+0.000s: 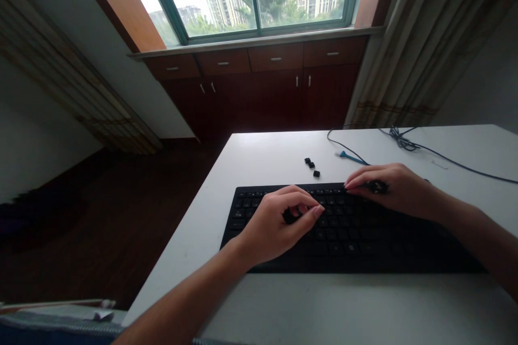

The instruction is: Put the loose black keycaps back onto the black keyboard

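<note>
Matte black keyboard (348,245), three loose keycaps (312,165)

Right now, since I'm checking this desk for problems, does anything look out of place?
Yes: three loose black keycaps lie on the white desk just above the black keyboard. They look odd because they are sitting off the keyboard rather than fitted to keys.

A black full-size computer keyboard (348,242) lies flat on the white counter (348,302), slightly angled, and three loose black keycaps (312,165) sit in a small huddle just beyond its far edge, not touching it.
</note>
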A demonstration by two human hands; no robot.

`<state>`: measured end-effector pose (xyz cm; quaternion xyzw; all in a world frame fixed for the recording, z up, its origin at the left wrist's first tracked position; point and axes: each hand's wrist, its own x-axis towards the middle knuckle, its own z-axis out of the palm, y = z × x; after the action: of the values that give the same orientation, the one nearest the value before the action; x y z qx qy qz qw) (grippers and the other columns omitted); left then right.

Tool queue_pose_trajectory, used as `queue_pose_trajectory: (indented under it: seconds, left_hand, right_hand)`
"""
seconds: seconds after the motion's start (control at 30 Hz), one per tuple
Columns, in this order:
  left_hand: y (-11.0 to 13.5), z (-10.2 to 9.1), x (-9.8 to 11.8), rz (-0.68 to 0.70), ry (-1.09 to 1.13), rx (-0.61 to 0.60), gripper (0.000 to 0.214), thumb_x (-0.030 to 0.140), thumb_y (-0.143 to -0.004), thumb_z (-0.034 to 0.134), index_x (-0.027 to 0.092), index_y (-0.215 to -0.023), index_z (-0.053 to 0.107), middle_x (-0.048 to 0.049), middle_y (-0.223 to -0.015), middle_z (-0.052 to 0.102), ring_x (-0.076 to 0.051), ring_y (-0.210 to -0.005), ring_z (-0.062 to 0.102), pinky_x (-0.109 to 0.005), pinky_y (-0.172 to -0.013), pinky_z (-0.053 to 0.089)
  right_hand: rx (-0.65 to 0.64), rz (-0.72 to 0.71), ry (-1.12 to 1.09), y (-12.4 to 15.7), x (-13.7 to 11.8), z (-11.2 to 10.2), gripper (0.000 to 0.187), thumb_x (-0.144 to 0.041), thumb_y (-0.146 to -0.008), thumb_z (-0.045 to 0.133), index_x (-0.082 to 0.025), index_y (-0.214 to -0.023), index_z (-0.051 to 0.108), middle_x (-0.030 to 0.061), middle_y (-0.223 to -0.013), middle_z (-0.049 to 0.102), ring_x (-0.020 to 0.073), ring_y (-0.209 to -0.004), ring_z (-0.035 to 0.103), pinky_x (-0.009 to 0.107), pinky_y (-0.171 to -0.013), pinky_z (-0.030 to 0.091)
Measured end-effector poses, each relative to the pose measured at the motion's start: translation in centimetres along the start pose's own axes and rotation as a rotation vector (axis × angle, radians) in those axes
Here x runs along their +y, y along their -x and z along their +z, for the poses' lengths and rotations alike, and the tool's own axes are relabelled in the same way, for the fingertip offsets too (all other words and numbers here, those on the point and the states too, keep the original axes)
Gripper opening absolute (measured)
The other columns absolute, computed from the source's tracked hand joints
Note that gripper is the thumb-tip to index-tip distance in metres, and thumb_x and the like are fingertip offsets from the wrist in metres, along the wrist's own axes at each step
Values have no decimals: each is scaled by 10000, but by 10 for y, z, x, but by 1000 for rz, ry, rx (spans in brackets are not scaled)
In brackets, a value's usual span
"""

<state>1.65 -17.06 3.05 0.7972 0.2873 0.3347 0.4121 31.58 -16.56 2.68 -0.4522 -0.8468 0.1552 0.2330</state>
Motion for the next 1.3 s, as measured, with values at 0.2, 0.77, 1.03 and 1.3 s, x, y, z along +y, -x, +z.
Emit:
queue_pose_trajectory:
  seconds: [0.2, 0.77, 1.03, 1.3]
  left_hand:
    - [-1, 0, -1, -2, -4, 2, 157, 280, -942, 658, 148, -961, 741, -43, -944, 694, -102, -809, 603, -221, -734, 499]
    - [0, 0, -2, -25, 9, -3, 179, 306, -949, 653, 151, -974, 740, -50, -961, 697, -111, -817, 608, -228, -729, 496]
    - [-1, 0, -2, -34, -6, -2, 184, 314, -950, 650, 153, -967, 738, -45, -949, 697, -106, -804, 600, -228, -731, 491]
    - [-1, 0, -2, -36, -2, -4, 198, 326, -953, 644, 152, -966, 737, -58, -953, 697, -119, -810, 602, -237, -729, 489]
  right_hand:
    - [-21, 5, 4, 0, -2, 0, 193, -336, -950, 618, -258, -1033, 774, 5, -1092, 761, 171, -946, 732, 287, -869, 584]
    - [-10, 38, -18, -1, -2, 1, 174, -349, -945, 629, -272, -1024, 764, -11, -1081, 759, 164, -948, 724, 296, -867, 587]
    - [-35, 31, 13, 0, -2, 1, 195, -360, -956, 614, -270, -1040, 765, -9, -1103, 752, 167, -945, 724, 305, -862, 582]
    - [-57, 19, 10, 0, -7, -2, 178, -355, -946, 624, -259, -1013, 757, 22, -1094, 746, 194, -928, 715, 329, -845, 567]
